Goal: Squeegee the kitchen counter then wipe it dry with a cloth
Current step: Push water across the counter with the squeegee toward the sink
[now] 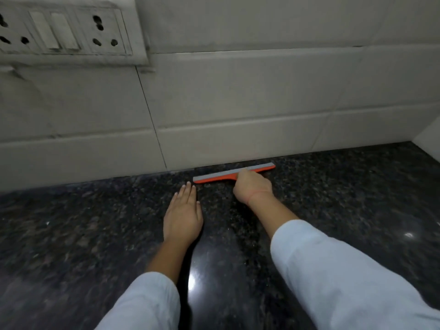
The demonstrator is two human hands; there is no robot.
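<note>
right hand (252,186) closed round squeegee (234,173), blade lying crosswise along the far wall, counter (333,198) nearward; left hand (183,215) flat, empty.

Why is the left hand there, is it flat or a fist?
Flat. The left hand lies palm down, fingers straight, on the dark speckled stone counter.

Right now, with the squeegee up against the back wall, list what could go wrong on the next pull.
1. The left hand lies flat on the counter, just in front of the blade's left end; a straight pull of the squeegee could run into its fingertips.
2. The right hand grips near the middle, so the blade ends may press lightly and leave streaks.
3. No cloth is in view for drying.
</note>
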